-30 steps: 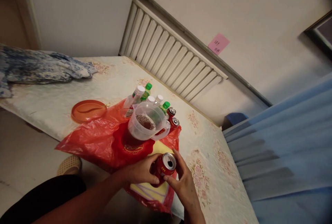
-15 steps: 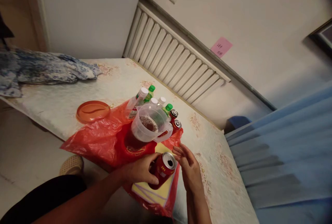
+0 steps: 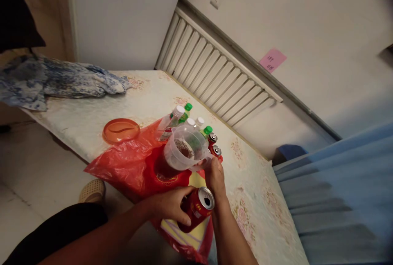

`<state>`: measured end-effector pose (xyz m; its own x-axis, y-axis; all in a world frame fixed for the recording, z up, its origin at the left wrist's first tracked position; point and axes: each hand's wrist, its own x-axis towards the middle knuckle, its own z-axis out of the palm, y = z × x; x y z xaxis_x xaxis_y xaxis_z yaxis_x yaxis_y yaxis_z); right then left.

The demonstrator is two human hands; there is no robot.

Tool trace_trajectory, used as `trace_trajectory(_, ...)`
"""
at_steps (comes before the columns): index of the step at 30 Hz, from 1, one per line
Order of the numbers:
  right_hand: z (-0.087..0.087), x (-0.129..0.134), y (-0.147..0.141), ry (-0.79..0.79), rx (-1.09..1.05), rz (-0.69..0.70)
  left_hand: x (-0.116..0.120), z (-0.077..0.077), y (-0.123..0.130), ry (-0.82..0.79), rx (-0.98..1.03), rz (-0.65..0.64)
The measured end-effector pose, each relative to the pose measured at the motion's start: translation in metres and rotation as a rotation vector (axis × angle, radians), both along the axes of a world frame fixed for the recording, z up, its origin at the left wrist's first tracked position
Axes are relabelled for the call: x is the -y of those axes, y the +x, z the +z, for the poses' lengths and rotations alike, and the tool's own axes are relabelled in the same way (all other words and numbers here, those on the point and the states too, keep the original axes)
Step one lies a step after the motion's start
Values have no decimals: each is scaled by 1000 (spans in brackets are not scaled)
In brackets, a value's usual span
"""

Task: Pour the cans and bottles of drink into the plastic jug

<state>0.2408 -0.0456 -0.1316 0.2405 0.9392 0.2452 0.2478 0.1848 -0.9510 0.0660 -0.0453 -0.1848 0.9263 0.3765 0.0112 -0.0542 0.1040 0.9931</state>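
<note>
Clamps the left hand (image 3: 170, 207) firmly around the red can (image 3: 196, 215), with the thumb laid across the near side and the other fingers mostly hidden behind. Leaves the can's top clear of that grip, leaning to the upper right; cannot tell whether the base touches the yellow sheet (image 3: 176, 232) below. Closes the right hand (image 3: 216, 177) around the handle (image 3: 210, 156) of the pitcher (image 3: 173, 156), just beyond the can, with the wrist passing close by the can's right side.

Shows on the can a glossy red wall with yellowish lettering, a pale printed patch and a silver lid pierced by a dark drinking hole. Shows in the pitcher a dark brown liquid with bubbles on its surface, seen through round walls of cloudy, translucent plastic.

Spreads beneath the pitcher a thin, crinkled red plastic bag (image 3: 118, 166). Includes, on the pale, flower-printed tablecloth (image 3: 260, 216), a flat, round orange lid (image 3: 121, 130) near the bag's far-left edge, and behind the pitcher, clear bottles (image 3: 168, 125) with white caps.
</note>
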Motion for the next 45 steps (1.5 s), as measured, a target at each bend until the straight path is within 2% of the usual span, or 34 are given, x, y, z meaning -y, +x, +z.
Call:
trace_trajectory(4,5,-13,-9,-5,-308,148,0,-2,-1,5,11,4)
trace_trajectory(10,13,-20,-20,-10,-406,93,-2,-12,4,32,7,-23)
trace_trajectory(15,25,-24,-22,46,-457,40,-3,-13,3,56,14,-38)
trace_trajectory(19,48,-17,-19,87,-484,-22,-4,-12,1,53,27,-54)
trace_trajectory(23,82,-3,-15,142,-472,-97,-10,-6,-2,26,72,-67)
trace_trajectory(26,108,7,-7,187,-462,-153,-16,3,-9,16,100,-74)
trace_trajectory(30,134,20,9,222,-390,-205,-25,17,-20,103,79,10)
trace_trajectory(35,155,35,25,265,-227,-280,-37,24,-34,251,-47,137)
trace_trajectory(39,164,47,35,268,-211,-327,-48,24,-39,313,-29,227)
trace_trajectory(45,165,64,46,148,-177,-337,-59,22,-38,204,34,351)
